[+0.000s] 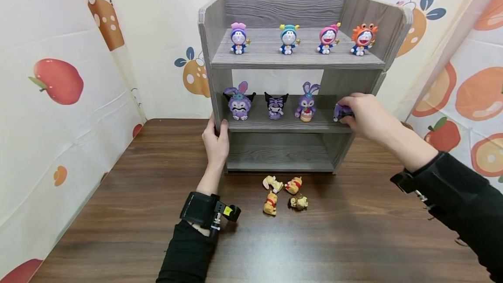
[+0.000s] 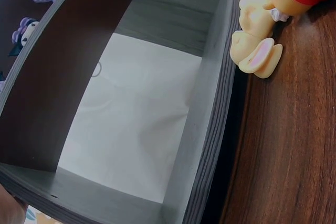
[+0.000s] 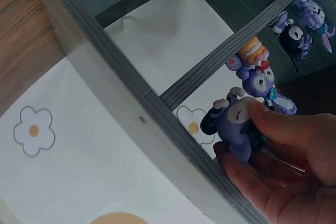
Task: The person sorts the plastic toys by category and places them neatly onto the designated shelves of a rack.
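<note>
My right hand (image 1: 367, 115) pinches a small purple and black figurine (image 3: 236, 121) between thumb and fingers, at the right end of the grey shelf unit's (image 1: 283, 150) middle tier. My left hand (image 1: 217, 143) grips the unit's left side panel, with the thumb at its front edge. Along the middle tier stand a purple figurine with a rabbit ear (image 1: 239, 104), a black-eared figurine (image 1: 276, 106) and a purple rabbit figurine with a basket (image 1: 305, 103). The rabbit is nearest to the held figurine.
Several blue figurines in animal hats, such as the crab-hatted one (image 1: 363, 40), stand on the top tier. In front of the unit, several yellow figurines lie on the wooden table (image 1: 353, 239), among them a red-scarfed bear (image 1: 270, 203) and a long-eared one (image 2: 257, 51).
</note>
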Demonstrator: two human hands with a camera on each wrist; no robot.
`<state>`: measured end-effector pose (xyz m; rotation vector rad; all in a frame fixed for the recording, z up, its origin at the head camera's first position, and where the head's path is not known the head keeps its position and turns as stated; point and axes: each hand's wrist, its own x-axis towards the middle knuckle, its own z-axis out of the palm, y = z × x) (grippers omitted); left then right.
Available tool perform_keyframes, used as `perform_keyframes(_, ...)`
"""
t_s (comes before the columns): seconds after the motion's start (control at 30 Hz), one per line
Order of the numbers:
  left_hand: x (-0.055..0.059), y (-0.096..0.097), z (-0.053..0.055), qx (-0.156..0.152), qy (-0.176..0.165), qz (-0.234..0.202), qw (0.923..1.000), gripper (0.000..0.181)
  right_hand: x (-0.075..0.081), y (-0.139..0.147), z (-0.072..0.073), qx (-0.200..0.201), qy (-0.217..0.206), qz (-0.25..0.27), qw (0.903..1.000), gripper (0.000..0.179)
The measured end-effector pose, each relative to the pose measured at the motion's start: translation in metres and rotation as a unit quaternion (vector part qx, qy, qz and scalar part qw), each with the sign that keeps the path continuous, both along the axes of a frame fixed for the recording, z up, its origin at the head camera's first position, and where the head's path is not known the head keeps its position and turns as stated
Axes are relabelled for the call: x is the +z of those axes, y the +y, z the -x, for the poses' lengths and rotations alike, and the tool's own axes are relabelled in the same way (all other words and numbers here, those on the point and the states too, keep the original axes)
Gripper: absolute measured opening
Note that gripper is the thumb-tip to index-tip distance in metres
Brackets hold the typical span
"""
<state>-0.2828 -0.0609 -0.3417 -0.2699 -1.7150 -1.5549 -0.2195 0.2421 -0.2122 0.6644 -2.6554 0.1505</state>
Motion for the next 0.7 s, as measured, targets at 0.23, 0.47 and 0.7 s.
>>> perform_keyframes(0.23, 0.001, 0.001, 0.0, 0.008, 0.001, 0.002, 1.0, 0.033, 0.002, -0.004, 0.014, -0.053, -0.056, -0.003, 0.997, 0.03)
perform_keyframes(0.47, 0.001, 0.0, 0.001, 0.006, 0.0, 0.001, 1.0, 0.035, 0.001, -0.007, 0.025, -0.059, -0.077, -0.025, 0.995, 0.031)
perform_keyframes(0.7, 0.001, 0.0, 0.001, 0.008, -0.002, 0.0, 1.0, 0.036, 0.001, -0.007, 0.031, -0.052, -0.085, -0.036, 0.9943, 0.029)
